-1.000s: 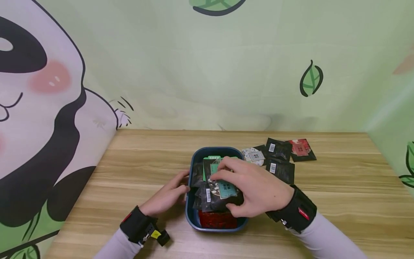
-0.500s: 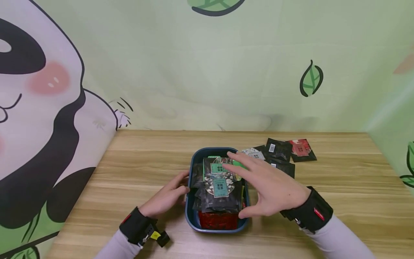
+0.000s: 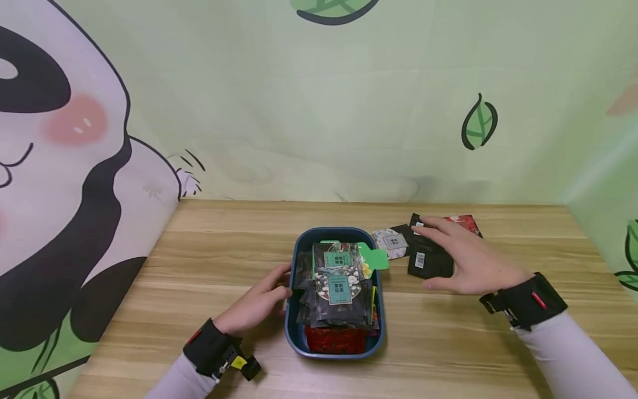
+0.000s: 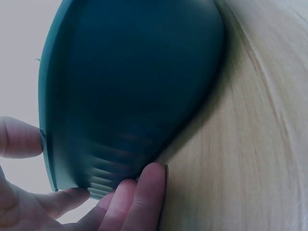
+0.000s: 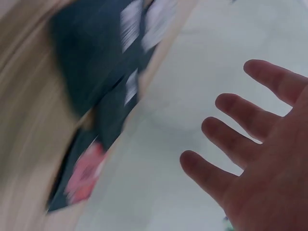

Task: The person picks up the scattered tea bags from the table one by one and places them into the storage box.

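My left hand (image 3: pixel 259 299) rests against the left side of a dark blue plastic basket (image 3: pixel 297 343). In the left wrist view its thumb is at the rim, and its fairly straight fingers (image 4: pixel 147 192) lie along the outer wall. Flat sachets fill much of the basket; a black one with a teal label (image 3: pixel 340 289) lies on top. My right hand (image 3: pixel 471 266) is over the loose sachets to the right, fingers spread and nothing held. Beneath and beside it lie black barcoded sachets (image 3: pixel 423 266), partly hidden by the hand.
A white-patterned sachet (image 3: pixel 391 244) lies just right of the basket, and a red one (image 3: pixel 466 221) shows behind my right hand. Red packaging (image 3: pixel 335 341) sits at the basket's near end. A green tab (image 3: pixel 376 258) sticks out over its right rim. A printed backdrop stands behind the wooden table.
My right hand has let go of the teal-labelled sachet on the pile in the basket and moved right, over the loose sachets. The left hand has stayed at the basket.
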Tool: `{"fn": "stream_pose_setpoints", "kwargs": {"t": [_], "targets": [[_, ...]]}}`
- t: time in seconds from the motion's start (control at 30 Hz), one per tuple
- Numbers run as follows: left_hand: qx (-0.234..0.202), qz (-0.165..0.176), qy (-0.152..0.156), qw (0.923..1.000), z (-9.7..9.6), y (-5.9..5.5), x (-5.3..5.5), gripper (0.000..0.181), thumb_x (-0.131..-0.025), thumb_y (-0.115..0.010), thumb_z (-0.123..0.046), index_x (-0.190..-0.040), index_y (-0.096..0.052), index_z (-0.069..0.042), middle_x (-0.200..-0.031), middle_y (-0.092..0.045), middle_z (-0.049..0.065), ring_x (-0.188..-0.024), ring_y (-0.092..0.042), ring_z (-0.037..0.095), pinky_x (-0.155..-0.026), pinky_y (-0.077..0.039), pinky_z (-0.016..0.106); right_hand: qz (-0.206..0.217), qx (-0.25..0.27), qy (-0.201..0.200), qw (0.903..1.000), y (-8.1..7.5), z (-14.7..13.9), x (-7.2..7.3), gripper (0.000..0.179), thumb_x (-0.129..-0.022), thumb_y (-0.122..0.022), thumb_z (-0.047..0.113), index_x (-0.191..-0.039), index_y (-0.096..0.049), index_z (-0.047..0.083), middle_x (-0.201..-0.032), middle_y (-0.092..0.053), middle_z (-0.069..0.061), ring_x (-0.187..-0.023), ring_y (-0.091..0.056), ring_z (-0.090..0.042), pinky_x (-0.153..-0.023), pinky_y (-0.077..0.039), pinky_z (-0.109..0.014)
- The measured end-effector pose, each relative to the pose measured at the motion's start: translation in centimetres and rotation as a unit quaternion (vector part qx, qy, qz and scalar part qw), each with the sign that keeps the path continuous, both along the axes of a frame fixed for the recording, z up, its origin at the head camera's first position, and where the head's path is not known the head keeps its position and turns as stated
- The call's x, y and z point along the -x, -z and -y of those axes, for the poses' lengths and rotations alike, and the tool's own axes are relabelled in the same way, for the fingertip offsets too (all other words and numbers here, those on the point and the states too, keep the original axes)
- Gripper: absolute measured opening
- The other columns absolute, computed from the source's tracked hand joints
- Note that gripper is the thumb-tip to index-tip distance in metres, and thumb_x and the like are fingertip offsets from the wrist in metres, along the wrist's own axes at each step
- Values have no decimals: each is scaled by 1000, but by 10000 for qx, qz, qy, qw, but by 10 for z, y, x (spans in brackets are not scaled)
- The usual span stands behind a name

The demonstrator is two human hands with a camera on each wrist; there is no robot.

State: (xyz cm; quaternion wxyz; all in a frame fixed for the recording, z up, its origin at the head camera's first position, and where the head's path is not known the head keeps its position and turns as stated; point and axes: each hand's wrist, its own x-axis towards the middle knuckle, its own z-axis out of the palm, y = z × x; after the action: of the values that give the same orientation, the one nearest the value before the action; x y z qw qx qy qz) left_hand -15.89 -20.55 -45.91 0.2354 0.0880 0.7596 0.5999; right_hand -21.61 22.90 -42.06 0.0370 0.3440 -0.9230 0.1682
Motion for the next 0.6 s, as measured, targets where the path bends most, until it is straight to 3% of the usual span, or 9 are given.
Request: {"fn": "stream_pose_setpoints", "kwargs": {"t": [0.2, 0.47, 0.6], "targets": [[29, 5, -49, 10000, 1, -2, 0, 62, -98, -46, -19, -158, -29, -19, -151, -41, 16, -128, -47, 33, -91, -51, 46, 194, -180, 394, 9989, 12, -28, 22, 99, -74, -70, 67, -151, -44, 11, -152, -38, -20, -130, -45, -39, -99, -42, -59], [21, 18, -16, 10000, 1, -1, 0, 61, -98, -46, -18, -157, -31, -18, -151, -40, 16, -128, -48, 34, -89, -52, 46, 534, -441, 763, 9947, 27, -54, 51, 103, -75, -66, 71, -149, -45, 3, -138, -49, -21, -112, -57, -30, -95, -46, -51], [55, 8, -36, 10000, 1, 1, 1, 60, -98, -46, -19, -157, -31, -19, -151, -41, 16, -128, -47, 34, -89, -52, 46, 634, -673, 897, 9917, 32, -62, 64, 101, -76, -66, 69, -148, -45, 1, -140, -49, -22, -122, -51, -37, -100, -42, -56]]}}
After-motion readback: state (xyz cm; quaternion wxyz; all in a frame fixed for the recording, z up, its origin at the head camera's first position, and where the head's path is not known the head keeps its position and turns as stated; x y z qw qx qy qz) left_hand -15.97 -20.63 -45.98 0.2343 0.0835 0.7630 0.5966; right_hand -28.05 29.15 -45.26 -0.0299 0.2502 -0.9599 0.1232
